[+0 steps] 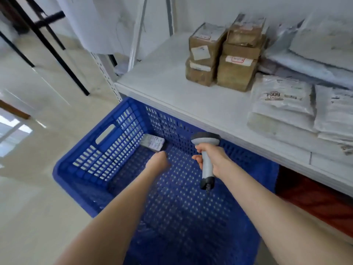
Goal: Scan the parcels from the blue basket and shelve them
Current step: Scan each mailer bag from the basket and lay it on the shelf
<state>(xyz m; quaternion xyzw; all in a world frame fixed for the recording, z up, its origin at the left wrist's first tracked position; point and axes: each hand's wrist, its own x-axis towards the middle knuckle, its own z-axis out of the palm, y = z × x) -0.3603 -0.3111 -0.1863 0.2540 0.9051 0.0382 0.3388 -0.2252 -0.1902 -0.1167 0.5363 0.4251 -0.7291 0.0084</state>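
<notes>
Right hand [214, 159] grips scanner [206, 139]; left hand [157, 161] beside parcel [152, 142] in blue basket [107, 150].

The white poly bag [282, 104] on the shelf [172, 88] is showing a bold printed number, reading as 7009, its first digit uncertain. The brown box [235, 77] is carrying a white label with red marks, too blurred to read.

A shiny pale floor [44, 142] fills the left side. Far on the left, thin black bars [57, 54] stand on it. A white sheet [89, 23] hangs far back. A brown wooden strip [14, 111] pokes in at the left edge. Something red [315, 203] lies low on the right.
</notes>
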